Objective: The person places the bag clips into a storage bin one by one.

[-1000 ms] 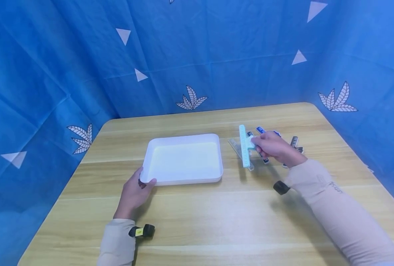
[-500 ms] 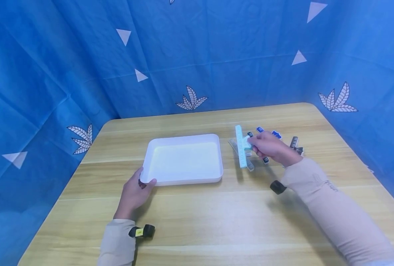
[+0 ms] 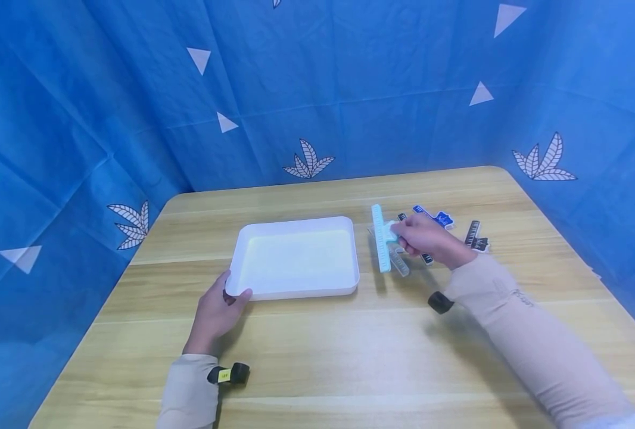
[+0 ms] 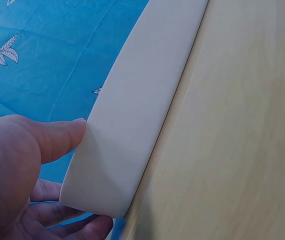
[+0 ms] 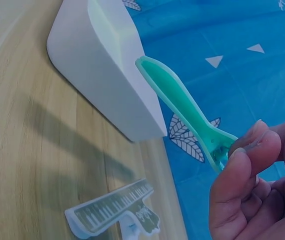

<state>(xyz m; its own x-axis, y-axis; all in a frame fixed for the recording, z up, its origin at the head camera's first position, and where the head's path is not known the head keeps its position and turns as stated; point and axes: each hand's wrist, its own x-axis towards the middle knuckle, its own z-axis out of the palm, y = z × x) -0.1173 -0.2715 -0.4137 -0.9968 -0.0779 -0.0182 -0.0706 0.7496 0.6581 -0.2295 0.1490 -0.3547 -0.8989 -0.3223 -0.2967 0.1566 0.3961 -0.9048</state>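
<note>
So the landmark here is a shallow white rectangular tray with rounded corners [image 3: 298, 259], sitting on a pale wood-grain table [image 3: 317, 363]. The left hand [image 3: 218, 311] is gripping the tray's near left corner, thumb on the rim and the other fingers tucked around the corner. The right hand [image 3: 427, 236] is pinching a mint-green T-shaped clip with a long ridged bar [image 3: 380, 238] by its handle, up in the air just right of the tray and not touching it. Partly below that clip lies a greyish clip with a piano-key pattern [image 3: 400, 263], near the tray's right side. Further right of the tray there's a blue clip with a white-edged handle [image 3: 442, 220], then a black piano-key clip [image 3: 477, 241] furthest from it.
</note>
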